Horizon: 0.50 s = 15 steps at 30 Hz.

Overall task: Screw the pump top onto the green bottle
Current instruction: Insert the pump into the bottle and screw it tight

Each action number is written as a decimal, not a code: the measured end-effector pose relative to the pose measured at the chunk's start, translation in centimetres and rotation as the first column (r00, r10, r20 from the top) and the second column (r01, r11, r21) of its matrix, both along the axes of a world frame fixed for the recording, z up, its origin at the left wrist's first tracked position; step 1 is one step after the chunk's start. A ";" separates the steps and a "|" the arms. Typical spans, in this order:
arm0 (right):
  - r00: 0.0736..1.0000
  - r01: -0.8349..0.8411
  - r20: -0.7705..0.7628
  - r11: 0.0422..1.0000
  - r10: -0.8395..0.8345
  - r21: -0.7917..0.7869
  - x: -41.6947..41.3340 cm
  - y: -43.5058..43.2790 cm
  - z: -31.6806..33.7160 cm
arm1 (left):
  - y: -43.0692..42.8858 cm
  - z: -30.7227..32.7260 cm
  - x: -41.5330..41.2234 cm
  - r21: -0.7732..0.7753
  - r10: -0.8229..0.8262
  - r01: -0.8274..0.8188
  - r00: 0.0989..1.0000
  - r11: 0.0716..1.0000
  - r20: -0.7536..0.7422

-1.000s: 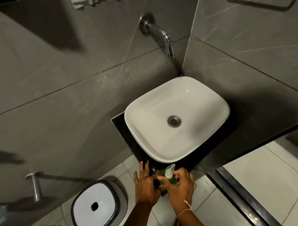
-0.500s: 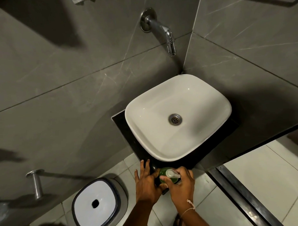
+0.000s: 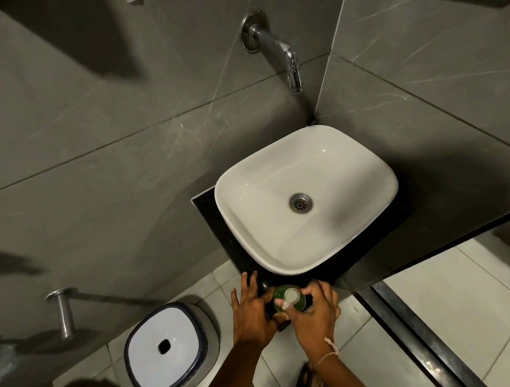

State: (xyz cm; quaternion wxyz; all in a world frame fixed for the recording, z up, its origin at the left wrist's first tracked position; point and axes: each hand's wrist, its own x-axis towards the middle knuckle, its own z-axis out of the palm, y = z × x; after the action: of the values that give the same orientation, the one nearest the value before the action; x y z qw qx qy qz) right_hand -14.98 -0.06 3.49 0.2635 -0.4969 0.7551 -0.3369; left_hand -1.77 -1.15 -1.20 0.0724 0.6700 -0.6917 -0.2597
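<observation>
Your green bottle (image 3: 295, 304) stands upright at the near corner of the black surface (image 3: 208, 213), just in front of the white basin (image 3: 334, 160), seen from almost straight above so mostly its shoulder shows. The white pump top (image 3: 290, 297) sits on the bottle's neck, nozzle pointing toward you and slightly left; how far it is threaded on, cannot tell. Your right hand (image 3: 316, 316) is curled over the bottle from the right, thumb and fingertips pinching around the pump top's collar, thumb tip touching the nozzle end. A thin pale string bracelet (image 3: 331, 352) is on that wrist. Your left hand (image 3: 251, 310) is beside the bottle on the left, fingers (image 3: 252, 284) extended and loosely spread, lying flat toward the surface edge, with the thumb side tucked against the bottle's lower body; whether the thumb actually grips the bottle is hidden by the right hand, so cannot tell. The two hands touch or nearly touch below the bottle. Basin is bare, metal drain (image 3: 300, 203) in its middle. Chrome wall tap (image 3: 282, 50) sticks out of the grey tiled wall (image 3: 98, 112) above the basin, spout over its far rim. Down on the pale tiled floor (image 3: 428, 317), left of your arms, sits a bin with white lid (image 3: 165, 346), dark rim, small dark hole in the centre. A chrome peg (image 3: 63, 310) juts from the wall at lower left. A dark floor strip (image 3: 423, 335) runs diagonally at right.
</observation>
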 end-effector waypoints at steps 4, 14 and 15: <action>0.999 -0.008 0.032 0.999 0.009 -0.037 0.1 0.5 0.2 | -0.1 0.1 -0.2 -0.013 -0.002 0.002 1.000 1.000 -0.004; 0.997 0.027 0.072 0.998 -0.023 -0.050 0.8 -0.1 0.6 | -0.2 0.2 -0.2 -0.007 -0.004 0.004 1.000 1.000 -0.001; 0.997 0.006 0.080 0.998 -0.001 -0.057 0.6 0.1 0.4 | -0.2 0.2 -0.2 -0.011 -0.001 0.001 1.000 1.000 -0.003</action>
State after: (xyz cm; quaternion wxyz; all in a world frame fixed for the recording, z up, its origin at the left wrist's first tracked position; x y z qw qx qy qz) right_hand -14.34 0.03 3.89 0.2786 -0.4889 0.7349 -0.3784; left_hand -1.94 -1.32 -1.03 0.0768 0.6688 -0.6933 -0.2571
